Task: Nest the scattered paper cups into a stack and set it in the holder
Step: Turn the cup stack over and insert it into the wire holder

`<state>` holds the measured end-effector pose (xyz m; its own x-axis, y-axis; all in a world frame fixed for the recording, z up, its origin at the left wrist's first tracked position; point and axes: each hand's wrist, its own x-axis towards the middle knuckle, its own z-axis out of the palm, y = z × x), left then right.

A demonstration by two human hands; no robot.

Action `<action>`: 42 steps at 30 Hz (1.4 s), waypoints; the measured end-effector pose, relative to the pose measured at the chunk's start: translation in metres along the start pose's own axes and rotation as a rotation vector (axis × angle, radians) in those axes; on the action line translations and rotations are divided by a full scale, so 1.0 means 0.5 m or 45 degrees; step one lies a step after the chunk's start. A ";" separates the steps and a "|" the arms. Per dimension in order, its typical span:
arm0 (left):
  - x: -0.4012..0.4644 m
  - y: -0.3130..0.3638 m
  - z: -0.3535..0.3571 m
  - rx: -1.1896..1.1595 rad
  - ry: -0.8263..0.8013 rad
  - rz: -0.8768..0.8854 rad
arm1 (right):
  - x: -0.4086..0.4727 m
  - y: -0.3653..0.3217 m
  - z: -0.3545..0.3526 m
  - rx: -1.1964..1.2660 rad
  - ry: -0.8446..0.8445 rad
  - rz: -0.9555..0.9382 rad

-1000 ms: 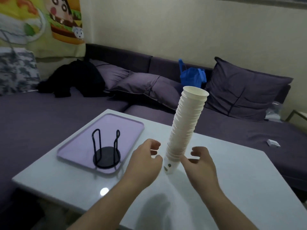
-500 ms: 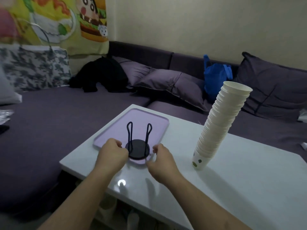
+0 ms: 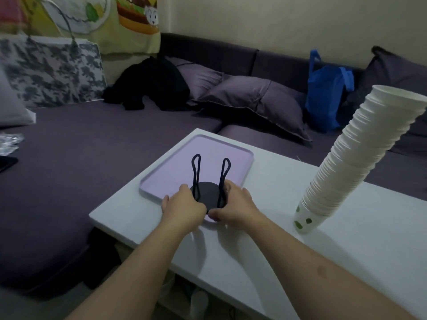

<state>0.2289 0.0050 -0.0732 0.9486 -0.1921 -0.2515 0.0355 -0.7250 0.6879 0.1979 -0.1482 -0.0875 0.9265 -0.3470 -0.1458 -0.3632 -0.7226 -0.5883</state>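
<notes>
A tall stack of white paper cups (image 3: 351, 158) stands by itself on the white table (image 3: 346, 250) at the right, leaning to the right; its bottom cup has green spots. The black wire cup holder (image 3: 208, 192), a round base with two upright loops, sits at the near end of a lilac tray (image 3: 180, 167). My left hand (image 3: 182, 209) grips the left edge of the holder's base. My right hand (image 3: 233, 205) grips the right edge of the base. Both hands are well left of the cup stack.
A purple sofa (image 3: 92, 146) with cushions wraps around the far and left sides of the table. A blue bag (image 3: 325, 95) and black clothing (image 3: 152, 84) lie on it. The table's near-left corner is close to the tray.
My hands let go of the cup stack, moved left to the holder and closed on its base. The view has swung left, so the stack now appears at the right.
</notes>
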 end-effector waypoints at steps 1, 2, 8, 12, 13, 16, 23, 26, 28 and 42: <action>0.004 -0.001 0.002 -0.080 0.012 -0.013 | 0.001 0.002 0.001 0.016 0.015 -0.015; 0.007 -0.003 0.004 -0.145 0.025 -0.020 | 0.001 0.004 -0.001 0.037 0.030 -0.034; -0.017 0.012 -0.011 -0.282 0.067 0.071 | -0.021 0.000 -0.018 0.104 0.100 -0.151; -0.036 0.030 -0.007 -0.199 0.077 0.175 | -0.077 0.023 -0.073 0.104 0.184 -0.220; -0.043 0.036 -0.001 -0.176 0.073 0.203 | -0.096 0.037 -0.086 0.096 0.189 -0.229; -0.073 0.053 0.028 -0.122 0.003 0.244 | -0.160 0.082 -0.118 0.095 0.187 -0.226; -0.149 0.057 0.121 0.016 -0.264 0.217 | -0.267 0.172 -0.110 0.117 0.169 -0.140; -0.175 0.062 0.143 0.029 -0.300 0.209 | -0.283 0.195 -0.109 0.134 0.157 -0.107; -0.187 0.069 0.149 0.020 -0.299 0.199 | -0.282 0.208 -0.109 0.168 0.141 -0.081; -0.238 0.312 0.013 -0.481 0.317 0.872 | -0.235 0.313 -0.198 0.475 0.448 0.458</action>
<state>0.1197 -0.0894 0.0598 0.8390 -0.3264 0.4354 -0.5155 -0.2203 0.8281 0.0226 -0.2797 -0.0837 0.6415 -0.7518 -0.1529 -0.5282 -0.2883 -0.7987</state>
